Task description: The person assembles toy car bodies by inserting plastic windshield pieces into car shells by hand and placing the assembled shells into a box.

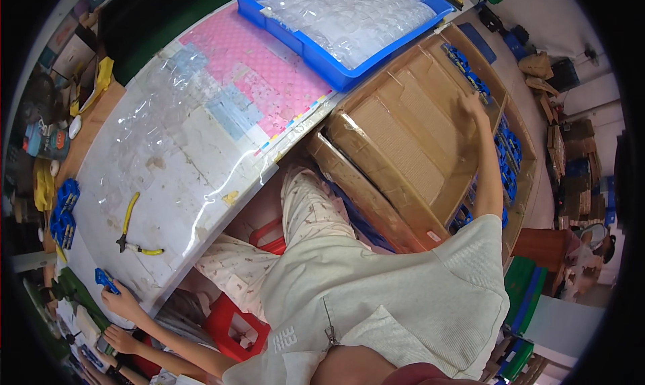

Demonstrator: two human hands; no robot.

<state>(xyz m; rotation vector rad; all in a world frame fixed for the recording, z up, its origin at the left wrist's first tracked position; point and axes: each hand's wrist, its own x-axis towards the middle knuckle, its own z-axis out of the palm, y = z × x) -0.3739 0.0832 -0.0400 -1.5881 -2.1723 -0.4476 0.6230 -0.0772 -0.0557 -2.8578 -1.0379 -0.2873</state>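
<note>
My left hand (119,300) is at the near left corner of the white worktable (171,217), its fingers closed on a small blue piece (105,279) with dark parts. Too little of it shows to tell its kind. My right arm stretches over a brown cardboard box (396,140) with dividers. Its hand (474,108) is just beside a row of similar blue pieces (465,69) in the far compartment. The fingers of that hand look apart, with nothing seen in them. Yellow-handled pliers (131,230) lie opened on the table, beyond my left hand.
Blue pieces (64,214) are stacked at the table's left edge; others (507,160) fill the box's right side. A blue tray (349,76) of clear plastic packs stands at the back. A co-worker's hand (121,339) is close to my left forearm. Red stools (232,324) stand below.
</note>
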